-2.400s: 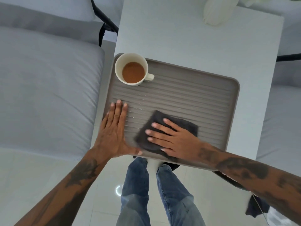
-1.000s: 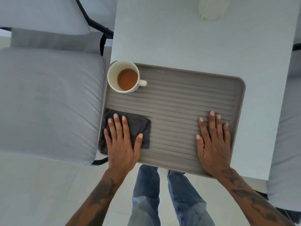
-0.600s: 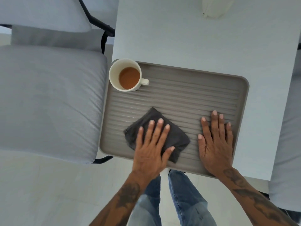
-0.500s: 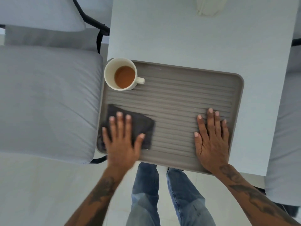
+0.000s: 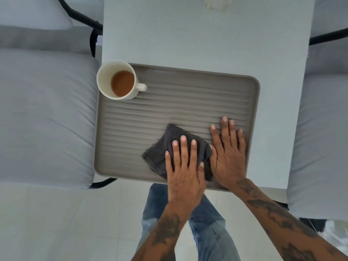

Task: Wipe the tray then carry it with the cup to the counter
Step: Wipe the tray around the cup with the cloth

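Note:
A grey ribbed tray point(image 5: 188, 102) lies on the white table point(image 5: 197, 34), its near edge past the table's front. A cream cup point(image 5: 120, 80) of brown drink stands upright in the tray's far left corner, handle pointing right. My left hand point(image 5: 183, 166) presses flat, fingers spread, on a dark grey cloth point(image 5: 165, 147) at the tray's near middle. My right hand point(image 5: 228, 153) lies flat on the tray's near right part, thumb touching the cloth's right edge.
Grey cushioned seats point(image 5: 43, 113) with black frames stand on both sides of the table. A white object point(image 5: 216, 2) sits at the table's far edge. My legs in jeans point(image 5: 207, 232) stand on the pale floor below the tray.
My left hand has slid the cloth from the tray's near left corner rightward to the near middle, up against my right hand. My right hand and the cup have stayed put.

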A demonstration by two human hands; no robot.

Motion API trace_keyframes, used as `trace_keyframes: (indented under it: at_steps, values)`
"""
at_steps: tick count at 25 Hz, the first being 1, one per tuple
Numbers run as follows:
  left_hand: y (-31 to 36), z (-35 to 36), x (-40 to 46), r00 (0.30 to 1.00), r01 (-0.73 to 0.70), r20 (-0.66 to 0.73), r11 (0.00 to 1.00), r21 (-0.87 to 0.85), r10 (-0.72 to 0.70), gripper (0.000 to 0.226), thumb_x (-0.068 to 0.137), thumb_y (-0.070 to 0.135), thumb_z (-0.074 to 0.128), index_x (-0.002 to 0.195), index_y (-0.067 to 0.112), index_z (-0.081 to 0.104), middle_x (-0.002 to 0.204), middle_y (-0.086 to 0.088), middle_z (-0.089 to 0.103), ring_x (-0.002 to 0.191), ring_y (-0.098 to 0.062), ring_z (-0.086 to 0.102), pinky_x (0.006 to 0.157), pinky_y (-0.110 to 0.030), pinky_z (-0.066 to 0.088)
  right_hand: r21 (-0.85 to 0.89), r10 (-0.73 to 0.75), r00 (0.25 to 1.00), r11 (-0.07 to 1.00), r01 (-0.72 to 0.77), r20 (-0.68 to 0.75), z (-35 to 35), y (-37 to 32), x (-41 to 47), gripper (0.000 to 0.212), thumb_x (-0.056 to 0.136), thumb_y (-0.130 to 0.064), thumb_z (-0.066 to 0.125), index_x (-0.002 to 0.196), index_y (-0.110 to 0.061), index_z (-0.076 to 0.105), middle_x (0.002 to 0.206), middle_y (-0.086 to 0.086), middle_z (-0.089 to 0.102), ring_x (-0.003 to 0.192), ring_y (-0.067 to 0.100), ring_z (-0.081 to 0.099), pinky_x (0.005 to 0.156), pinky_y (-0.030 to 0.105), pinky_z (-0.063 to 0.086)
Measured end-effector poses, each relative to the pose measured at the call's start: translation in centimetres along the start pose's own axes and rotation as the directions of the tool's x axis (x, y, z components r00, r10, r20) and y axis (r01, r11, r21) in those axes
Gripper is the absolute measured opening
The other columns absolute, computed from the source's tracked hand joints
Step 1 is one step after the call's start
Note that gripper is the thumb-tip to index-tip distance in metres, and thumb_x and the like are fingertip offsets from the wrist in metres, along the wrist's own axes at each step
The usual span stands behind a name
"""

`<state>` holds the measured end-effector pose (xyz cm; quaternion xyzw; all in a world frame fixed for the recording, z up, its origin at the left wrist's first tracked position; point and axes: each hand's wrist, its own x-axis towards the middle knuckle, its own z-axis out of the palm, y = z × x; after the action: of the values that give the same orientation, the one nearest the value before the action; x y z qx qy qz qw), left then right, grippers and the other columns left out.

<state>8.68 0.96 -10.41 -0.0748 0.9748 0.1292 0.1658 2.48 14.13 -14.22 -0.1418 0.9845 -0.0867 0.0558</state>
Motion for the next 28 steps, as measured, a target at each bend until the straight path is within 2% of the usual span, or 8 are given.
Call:
trace_keyframes:
  at_steps: [4,6,8,11,14,18,24,28]
  values:
    - [-7.1,-2.0,0.0,0.988,0.146,-0.045,0.989,0.002,-0.145,0.059,0.102,0.036,0.029,0.158,0.018,0.023,0.168,-0.013,0.011,0.155,-0.035,0.011,0.122,-0.056,0.017,0.022,0.009,1.0,1.0,-0.009,0.014,-0.3,0.1,0.0,0.054,0.106,-0.032,0.029,0.157,-0.014,0.026,0.166,0.015,0.016,0.155,0.033,0.012,0.124,0.054,0.016]
    - [-9.8,-3.3,-0.5,0.97,0.212,-0.1,0.973,-0.088,-0.22,0.053,0.1,0.028,0.043,0.15,0.012,0.043,0.162,-0.019,0.029,0.149,-0.04,0.027,0.119,-0.057,0.028,0.032,0.007,1.0,0.999,-0.007,0.012,-0.4,-0.1,0.0,0.055,0.105,-0.032,0.031,0.157,-0.013,0.026,0.166,0.015,0.016,0.155,0.033,0.012,0.124,0.054,0.016]
    - [-9.0,-3.2,-0.6,0.948,0.221,-0.195,0.962,-0.161,-0.251,0.039,0.092,0.017,0.058,0.129,0.004,0.064,0.141,-0.022,0.053,0.128,-0.041,0.05,0.103,-0.057,0.046,0.037,0.014,1.0,0.999,-0.014,0.015,-0.4,0.0,0.1,0.055,0.105,-0.032,0.032,0.156,-0.013,0.027,0.166,0.016,0.017,0.155,0.033,0.013,0.124,0.055,0.017]
    - [-2.8,-1.2,-0.8,0.973,0.0,-0.229,0.988,-0.157,-0.036,0.028,0.086,0.015,0.062,0.109,0.006,0.074,0.12,-0.018,0.067,0.111,-0.035,0.057,0.089,-0.05,0.053,0.028,0.012,0.999,1.0,-0.012,0.034,-0.5,-0.1,0.1,0.054,0.106,-0.032,0.028,0.157,-0.013,0.027,0.166,0.016,0.017,0.155,0.034,0.013,0.124,0.054,0.017]
    - [1.8,-0.1,-1.5,0.978,-0.105,-0.198,0.971,-0.216,0.061,0.022,0.087,0.016,0.065,0.106,0.01,0.074,0.12,-0.012,0.069,0.113,-0.028,0.06,0.091,-0.047,0.054,0.093,0.014,0.997,0.995,-0.02,0.073,-0.8,0.2,0.2,0.054,0.106,-0.032,0.024,0.157,-0.016,0.024,0.167,0.013,0.013,0.156,0.03,0.009,0.126,0.051,0.011]
    - [-3.7,-1.3,-1.4,0.959,-0.191,-0.243,0.966,-0.173,0.146,0.023,0.085,0.017,0.072,0.107,0.011,0.076,0.122,-0.015,0.068,0.11,-0.033,0.062,0.093,-0.043,0.052,0.18,0.045,0.997,0.982,-0.056,0.064,-1.2,0.2,0.3,0.052,0.106,-0.03,0.023,0.156,-0.018,0.029,0.167,0.009,0.017,0.156,0.027,0.011,0.126,0.048,0.01]
    - [-15.7,-5.9,0.1,0.948,0.155,-0.265,0.983,-0.1,-0.176,0.033,0.087,0.027,0.06,0.105,0.002,0.073,0.123,-0.019,0.063,0.112,-0.039,0.056,0.095,-0.051,0.049,0.161,0.045,0.997,0.986,-0.053,0.057,-1.1,0.1,0.3,0.052,0.106,-0.028,0.028,0.156,-0.018,0.029,0.167,0.009,0.018,0.156,0.028,0.011,0.126,0.047,0.009]
    - [-11.9,-5.0,0.3,0.963,0.032,-0.261,0.991,-0.128,-0.065,0.03,0.084,0.027,0.062,0.1,0.004,0.074,0.116,-0.02,0.063,0.105,-0.041,0.057,0.09,-0.047,0.047,0.207,0.06,0.996,0.976,-0.072,0.062,-1.4,0.0,0.4,0.051,0.106,-0.029,0.025,0.155,-0.019,0.031,0.167,0.007,0.019,0.156,0.026,0.012,0.126,0.045,0.009]
